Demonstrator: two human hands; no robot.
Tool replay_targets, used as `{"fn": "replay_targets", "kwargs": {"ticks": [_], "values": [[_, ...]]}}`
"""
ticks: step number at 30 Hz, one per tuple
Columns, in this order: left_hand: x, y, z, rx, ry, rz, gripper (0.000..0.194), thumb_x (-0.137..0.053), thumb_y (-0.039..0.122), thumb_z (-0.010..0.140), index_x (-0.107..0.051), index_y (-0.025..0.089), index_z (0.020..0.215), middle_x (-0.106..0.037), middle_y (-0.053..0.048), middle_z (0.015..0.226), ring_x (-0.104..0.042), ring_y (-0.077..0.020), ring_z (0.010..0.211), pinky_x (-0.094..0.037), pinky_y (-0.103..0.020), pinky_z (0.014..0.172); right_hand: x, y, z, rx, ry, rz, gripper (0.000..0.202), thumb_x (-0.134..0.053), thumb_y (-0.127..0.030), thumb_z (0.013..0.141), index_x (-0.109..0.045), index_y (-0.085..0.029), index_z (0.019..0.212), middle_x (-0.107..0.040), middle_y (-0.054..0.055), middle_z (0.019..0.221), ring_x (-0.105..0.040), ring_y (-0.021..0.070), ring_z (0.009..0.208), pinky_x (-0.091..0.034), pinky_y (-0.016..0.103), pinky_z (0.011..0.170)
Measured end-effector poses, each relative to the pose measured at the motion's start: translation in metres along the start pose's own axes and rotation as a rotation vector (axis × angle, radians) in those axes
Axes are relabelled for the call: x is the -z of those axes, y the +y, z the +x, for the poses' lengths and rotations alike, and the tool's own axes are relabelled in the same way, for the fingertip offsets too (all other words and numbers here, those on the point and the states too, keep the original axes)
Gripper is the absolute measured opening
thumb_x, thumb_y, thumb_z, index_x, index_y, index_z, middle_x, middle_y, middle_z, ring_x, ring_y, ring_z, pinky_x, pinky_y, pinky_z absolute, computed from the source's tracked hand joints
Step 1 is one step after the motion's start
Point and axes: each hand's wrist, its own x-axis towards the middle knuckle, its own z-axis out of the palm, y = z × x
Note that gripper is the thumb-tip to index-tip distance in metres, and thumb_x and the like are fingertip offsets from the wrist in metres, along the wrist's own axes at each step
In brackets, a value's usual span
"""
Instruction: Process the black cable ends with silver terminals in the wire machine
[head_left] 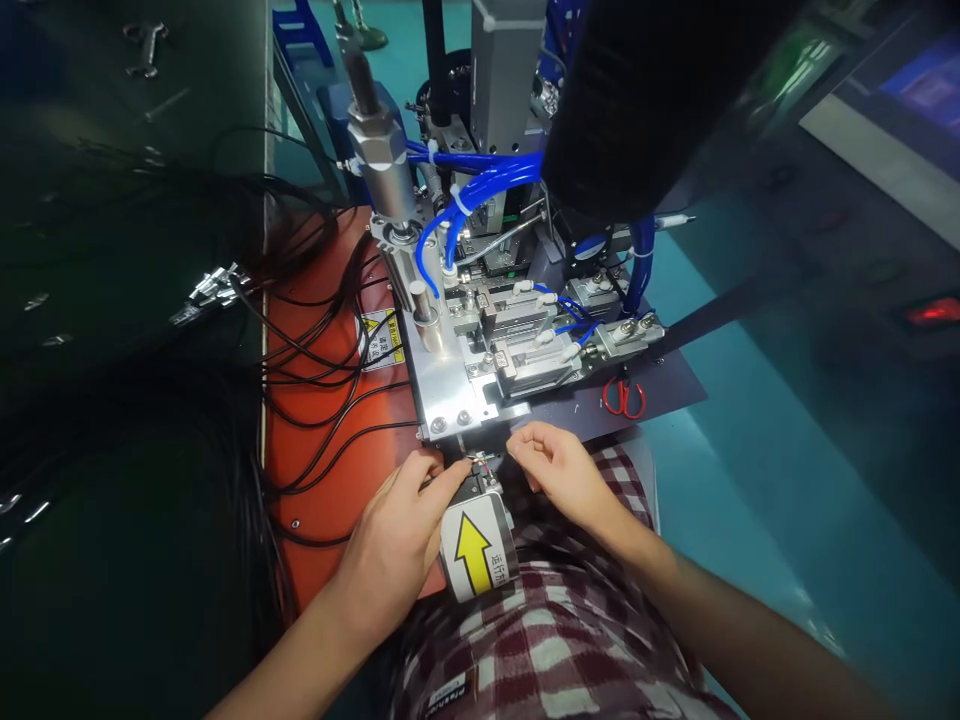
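Note:
My left hand [397, 530] rests on the front edge of the orange bench top [315, 470], its fingertips pinching a thin black cable end at a small black fixture [474, 478]. My right hand [559, 465] comes in from the right, thumb and forefinger pinched on the fine coloured wires [484, 462] at that same fixture. Just below the fixture sits a round motor with a white label and yellow arrow [474, 548]. Right behind my fingers stands the silver machine base plate [457, 395].
A pneumatic assembly machine with blue air hoses [480, 185] and a steel cylinder [379, 150] fills the centre. Many black cables [315, 340] lie across the orange top at left, with metal terminals [214, 290] on them. Red-handled scissors [624, 397] lie to the right.

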Motion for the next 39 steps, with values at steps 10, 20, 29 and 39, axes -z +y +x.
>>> {"fn": "replay_targets", "kwargs": {"ticks": [10, 20, 29, 39], "values": [[0.0, -0.001, -0.002, 0.006, 0.006, -0.024, 0.033, -0.043, 0.007, 0.089, -0.059, 0.013, 0.117, -0.054, -0.008, 0.095, -0.057, -0.0175, 0.085, -0.052, -0.027, 0.072, -0.011, -0.001, -0.003, 0.193, 0.022, -0.088, 0.012, -0.056, -0.029, 0.085, -0.061, -0.018, 0.081, -0.051, -0.003, 0.061, -0.044, 0.0109, 0.052, -0.036, 0.024, 0.048], [-0.001, 0.0, -0.001, -0.003, 0.019, -0.013, 0.03, -0.043, 0.007, 0.09, -0.059, 0.012, 0.115, -0.053, -0.008, 0.094, -0.057, -0.0173, 0.085, -0.052, -0.026, 0.072, -0.012, -0.008, -0.008, 0.534, 0.119, -0.542, 0.013, -0.047, -0.021, 0.09, -0.056, -0.018, 0.081, -0.057, 0.001, 0.069, -0.052, 0.0148, 0.063, -0.039, 0.029, 0.063], [0.001, 0.0, 0.0, -0.005, 0.006, -0.025, 0.033, -0.038, 0.007, 0.09, -0.059, 0.013, 0.116, -0.055, -0.009, 0.093, -0.059, -0.0168, 0.085, -0.053, -0.026, 0.073, -0.014, -0.011, -0.007, 0.528, 0.104, -0.566, 0.013, -0.044, -0.02, 0.091, -0.053, -0.019, 0.081, -0.057, 0.002, 0.07, -0.052, 0.0153, 0.063, -0.038, 0.029, 0.062], [0.001, 0.0, 0.0, -0.003, 0.009, -0.033, 0.034, -0.038, 0.007, 0.09, -0.061, 0.012, 0.114, -0.055, -0.009, 0.093, -0.059, -0.0168, 0.084, -0.053, -0.026, 0.072, -0.019, -0.011, -0.008, 0.402, 0.114, -0.552, 0.012, -0.046, -0.02, 0.089, -0.053, -0.019, 0.08, -0.058, 0.001, 0.069, -0.052, 0.0141, 0.06, -0.037, 0.027, 0.058]]}}
